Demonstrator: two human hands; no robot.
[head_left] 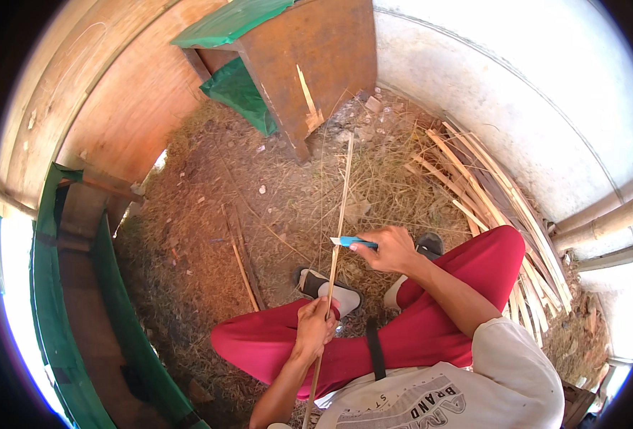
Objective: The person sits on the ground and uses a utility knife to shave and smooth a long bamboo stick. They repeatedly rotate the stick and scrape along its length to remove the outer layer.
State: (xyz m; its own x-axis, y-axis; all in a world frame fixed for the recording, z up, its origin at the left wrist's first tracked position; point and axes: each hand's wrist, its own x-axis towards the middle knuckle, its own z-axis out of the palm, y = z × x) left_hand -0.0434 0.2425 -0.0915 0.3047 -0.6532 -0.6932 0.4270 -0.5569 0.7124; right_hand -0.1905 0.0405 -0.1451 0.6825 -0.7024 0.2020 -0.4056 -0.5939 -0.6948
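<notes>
A long, thin bamboo strip point(344, 193) runs from beside my lap out over the ground in front of me. Near my knee my left hand point(315, 327) is closed around its lower part. My right hand point(388, 249) grips a blue utility knife point(358, 244). The knife's short blade lies across the strip, a little beyond my left hand, and appears to touch it. Both my legs, in red trousers, are bent, with my feet in dark shoes below the strip.
A pile of split bamboo strips point(488, 200) lies at the right along a white sheet wall point(517, 79). Ahead stands a wooden box point(316, 57) with green covering. A green-edged trough point(91, 307) is at the left. Thin sticks point(243, 261) lie on the straw-strewn ground.
</notes>
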